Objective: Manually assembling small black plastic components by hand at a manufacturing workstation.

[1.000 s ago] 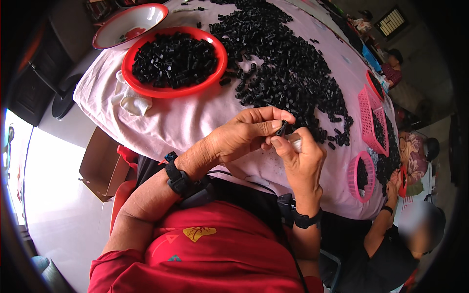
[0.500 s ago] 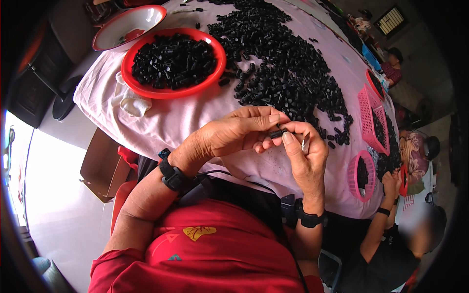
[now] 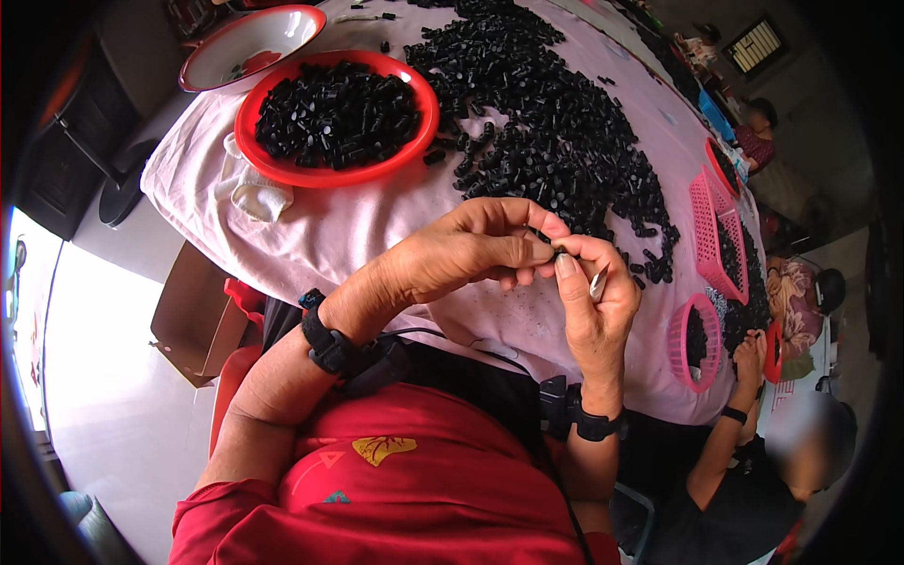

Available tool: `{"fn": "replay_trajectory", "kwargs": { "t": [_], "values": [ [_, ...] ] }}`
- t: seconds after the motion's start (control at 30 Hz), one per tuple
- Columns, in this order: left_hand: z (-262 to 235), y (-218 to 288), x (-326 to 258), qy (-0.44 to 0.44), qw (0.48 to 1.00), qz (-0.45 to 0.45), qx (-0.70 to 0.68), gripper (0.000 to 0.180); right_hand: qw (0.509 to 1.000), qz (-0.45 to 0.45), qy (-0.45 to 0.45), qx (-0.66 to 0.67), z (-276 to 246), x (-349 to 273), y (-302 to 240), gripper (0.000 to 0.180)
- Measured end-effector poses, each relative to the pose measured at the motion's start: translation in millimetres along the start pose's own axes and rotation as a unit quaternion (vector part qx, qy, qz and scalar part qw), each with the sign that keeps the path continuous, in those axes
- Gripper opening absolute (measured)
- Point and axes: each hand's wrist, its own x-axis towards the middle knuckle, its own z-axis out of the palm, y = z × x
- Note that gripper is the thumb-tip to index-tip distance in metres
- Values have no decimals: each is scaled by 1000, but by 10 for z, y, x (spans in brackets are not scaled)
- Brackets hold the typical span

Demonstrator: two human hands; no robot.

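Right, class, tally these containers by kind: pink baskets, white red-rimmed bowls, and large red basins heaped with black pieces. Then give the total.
Pink baskets: 2 (rectangular basket, round basket)
White red-rimmed bowl: 1
Large red basin: 1
Total: 4

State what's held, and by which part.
Left hand and right hand pinch a small black piece, gripped part hidden; right also holds a pale tool, gripped end unclear.
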Motion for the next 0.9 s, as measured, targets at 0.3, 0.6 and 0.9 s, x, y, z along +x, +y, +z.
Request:
{"fn": "replay_trajectory", "kwargs": {
  "t": [0.3, 0.6, 0.9],
  "values": [
    [31, 19, -7, -5, 1000, 23, -4, 40, 1000, -1, 14, 10, -34, 7, -42, 17],
    [38, 34, -11, -3, 1000, 22, -16, 41, 999, 26, 24, 37, -48, -7, -48, 18],
    [66, 35, -8, 17, 998, 35, 41, 33, 998, -45, 35, -25, -14, -4, 23, 16]
  ]
}}
